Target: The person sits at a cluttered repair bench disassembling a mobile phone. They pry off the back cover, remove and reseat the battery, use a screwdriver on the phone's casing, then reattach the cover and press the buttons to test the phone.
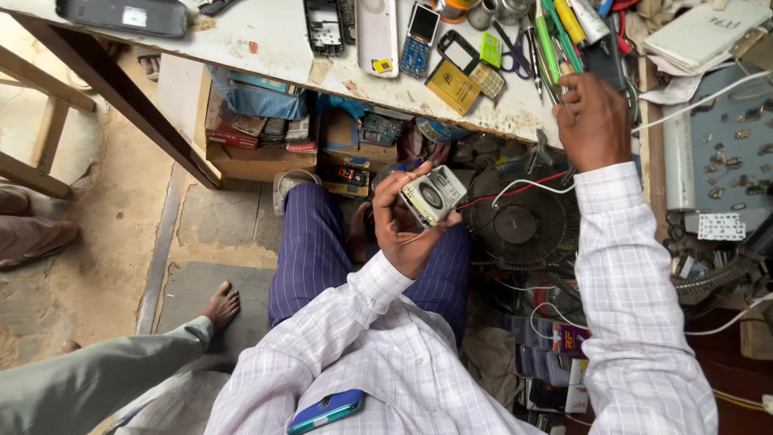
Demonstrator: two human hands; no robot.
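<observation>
Inspection step: left hand (403, 229) clamped on small silver rectangular device (433, 195). Right hand (593, 121), at 1 o'clock, closed among green-handled tools (555, 40). Next, probably: precise tool selection.

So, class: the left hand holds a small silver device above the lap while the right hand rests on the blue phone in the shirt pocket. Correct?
Not quite. The head view shows the right hand reaching up to the tools at the workbench edge, away from the blue phone. The left hand does hold the small silver device.
</observation>
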